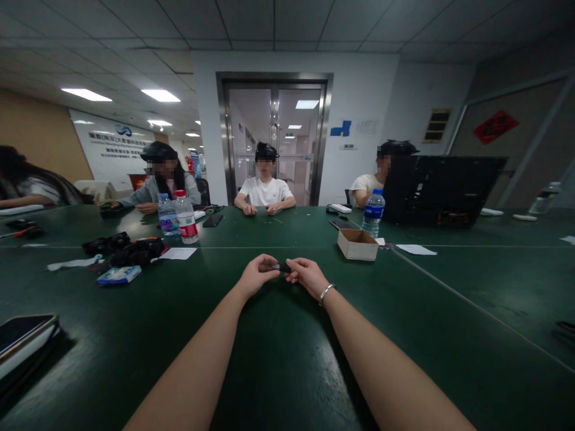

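Observation:
Between my two hands, just above the green table (278, 335), is a small dark object with a silvery end (284, 267); it is too small for me to tell its kind. My left hand (257, 276) pinches its silvery end between thumb and fingertips. From the other side my right hand (309, 276), with a silver bracelet at the wrist, has its thumb and fingers closed round the dark part. Fingers cover much of it.
An open cardboard box (358, 246) stands beyond my right hand, near a water bottle (373, 214) and a large black monitor (442, 191). Two bottles (185, 218), black gear (139, 250) and a blue packet (118, 275) are leftward. Several people sit around the table.

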A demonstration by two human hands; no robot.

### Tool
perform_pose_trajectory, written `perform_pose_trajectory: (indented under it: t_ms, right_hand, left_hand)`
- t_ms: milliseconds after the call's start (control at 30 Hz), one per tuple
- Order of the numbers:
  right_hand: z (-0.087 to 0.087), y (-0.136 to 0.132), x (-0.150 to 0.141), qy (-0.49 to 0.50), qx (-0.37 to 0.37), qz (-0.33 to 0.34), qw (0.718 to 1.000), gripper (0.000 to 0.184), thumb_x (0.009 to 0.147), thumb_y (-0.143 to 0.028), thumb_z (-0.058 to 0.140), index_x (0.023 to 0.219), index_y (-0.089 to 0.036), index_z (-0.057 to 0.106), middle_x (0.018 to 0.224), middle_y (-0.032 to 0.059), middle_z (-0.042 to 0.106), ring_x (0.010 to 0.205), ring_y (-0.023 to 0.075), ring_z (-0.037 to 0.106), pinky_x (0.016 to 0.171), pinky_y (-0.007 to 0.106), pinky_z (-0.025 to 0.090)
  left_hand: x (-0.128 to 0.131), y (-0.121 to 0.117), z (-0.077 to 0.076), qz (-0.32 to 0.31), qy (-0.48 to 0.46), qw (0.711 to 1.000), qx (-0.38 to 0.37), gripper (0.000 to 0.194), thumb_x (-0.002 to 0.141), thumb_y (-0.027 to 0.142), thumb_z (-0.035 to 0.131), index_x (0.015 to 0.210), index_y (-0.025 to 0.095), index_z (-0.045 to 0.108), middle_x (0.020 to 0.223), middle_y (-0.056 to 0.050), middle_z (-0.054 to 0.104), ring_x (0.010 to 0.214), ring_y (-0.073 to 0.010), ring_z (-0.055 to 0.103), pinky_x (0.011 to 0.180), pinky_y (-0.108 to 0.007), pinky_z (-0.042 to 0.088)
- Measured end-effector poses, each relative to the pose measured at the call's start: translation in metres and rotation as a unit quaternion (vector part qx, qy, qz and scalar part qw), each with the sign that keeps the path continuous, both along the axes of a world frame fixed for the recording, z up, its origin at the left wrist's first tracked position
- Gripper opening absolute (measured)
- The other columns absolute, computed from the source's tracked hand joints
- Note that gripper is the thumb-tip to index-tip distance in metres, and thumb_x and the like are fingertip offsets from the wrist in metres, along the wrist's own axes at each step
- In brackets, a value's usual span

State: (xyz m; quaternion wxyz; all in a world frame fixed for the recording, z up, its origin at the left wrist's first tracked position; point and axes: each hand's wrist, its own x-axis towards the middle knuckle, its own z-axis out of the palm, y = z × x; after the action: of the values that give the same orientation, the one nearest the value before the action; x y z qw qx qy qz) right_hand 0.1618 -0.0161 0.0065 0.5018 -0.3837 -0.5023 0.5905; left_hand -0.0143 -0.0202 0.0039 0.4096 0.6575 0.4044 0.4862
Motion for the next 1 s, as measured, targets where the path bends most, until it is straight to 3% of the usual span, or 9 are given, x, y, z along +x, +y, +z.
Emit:
perform_pose_trajectory:
  t_ms: [100,200,300,400,533,600,667,800,1000]
  right_hand:
    - [0.001,-0.001,0.000,0.002,-0.001,-0.003,1.000,0.015,0.079,-0.021,0.066,0.076,-0.008,0.059,0.054,0.0062,0.061,0.048,0.0121,0.060,0.040,0.013,0.044]
    - [0.001,-0.001,0.000,0.001,0.001,0.000,1.000,0.015,0.078,-0.021,0.067,0.077,-0.008,0.060,0.056,0.0061,0.062,0.048,0.0115,0.060,0.041,0.014,0.045]
    - [0.000,0.000,0.000,0.006,-0.003,-0.003,1.000,0.015,0.078,-0.021,0.067,0.077,-0.008,0.059,0.057,0.0059,0.061,0.048,0.0113,0.059,0.041,0.014,0.045]
    - [0.001,0.000,0.000,0.011,-0.006,-0.004,1.000,0.017,0.077,-0.023,0.068,0.076,-0.009,0.059,0.057,0.0063,0.062,0.047,0.0114,0.059,0.040,0.014,0.045]
    - [0.000,0.000,0.001,0.004,0.002,0.002,1.000,0.016,0.077,-0.023,0.069,0.076,-0.009,0.060,0.057,0.0059,0.062,0.048,0.0114,0.059,0.040,0.014,0.045]
    - [-0.001,0.000,0.001,0.007,0.004,0.003,1.000,0.016,0.077,-0.023,0.068,0.076,-0.009,0.060,0.058,0.0061,0.062,0.048,0.0113,0.059,0.041,0.014,0.045]
    - [-0.002,0.001,0.002,0.013,0.004,0.003,1.000,0.016,0.078,-0.023,0.067,0.077,-0.009,0.059,0.058,0.0065,0.062,0.048,0.0113,0.059,0.041,0.014,0.044]
    - [-0.003,0.002,0.001,0.006,0.004,0.006,1.000,0.017,0.078,-0.023,0.067,0.078,-0.008,0.059,0.058,0.0071,0.062,0.048,0.0109,0.059,0.041,0.014,0.043]
    - [-0.006,0.002,0.001,-0.018,0.028,0.008,0.999,0.025,0.071,-0.030,0.072,0.078,-0.008,0.060,0.057,0.0053,0.062,0.046,0.0106,0.058,0.040,0.014,0.043]
  left_hand:
    - [0.001,0.003,-0.001,0.032,0.008,0.997,-0.074,0.047,0.068,0.052,0.061,0.096,0.015,0.056,0.093,-0.009,0.061,0.071,-0.0163,0.058,0.054,-0.023,0.039]
    - [0.002,0.005,-0.003,0.045,0.057,0.993,-0.097,0.053,0.076,0.061,0.042,0.079,0.011,0.059,0.073,-0.008,0.061,0.060,-0.0148,0.055,0.052,-0.024,0.037]
    - [0.002,0.002,-0.002,0.023,0.065,0.997,-0.038,0.042,0.071,0.055,0.055,0.078,0.013,0.058,0.072,-0.005,0.060,0.064,-0.0143,0.054,0.059,-0.024,0.040]
    - [0.002,-0.001,0.000,0.018,0.014,0.999,-0.026,0.048,0.062,0.047,0.068,0.096,0.017,0.053,0.091,-0.006,0.061,0.077,-0.0162,0.057,0.060,-0.022,0.040]
    - [0.004,-0.001,0.000,0.034,0.057,0.993,-0.097,0.049,0.076,0.059,0.044,0.086,0.013,0.057,0.076,-0.008,0.061,0.069,-0.0171,0.056,0.056,-0.025,0.039]
    - [0.005,-0.001,-0.001,0.029,0.080,0.995,-0.053,0.042,0.074,0.054,0.050,0.081,0.013,0.057,0.073,-0.006,0.059,0.070,-0.0164,0.055,0.063,-0.026,0.041]
    - [0.005,-0.003,-0.001,0.036,0.058,0.998,-0.010,0.041,0.064,0.039,0.067,0.095,0.016,0.053,0.087,-0.005,0.058,0.077,-0.0158,0.055,0.069,-0.026,0.042]
    - [0.004,-0.008,0.002,0.036,0.010,0.997,-0.061,0.053,0.066,0.033,0.066,0.112,0.019,0.045,0.099,-0.008,0.055,0.077,-0.0150,0.055,0.062,-0.024,0.042]
    - [0.004,-0.009,0.001,0.004,0.056,0.998,-0.041,0.034,0.073,0.046,0.057,0.084,0.014,0.057,0.074,-0.004,0.058,0.065,-0.0137,0.053,0.059,-0.023,0.039]
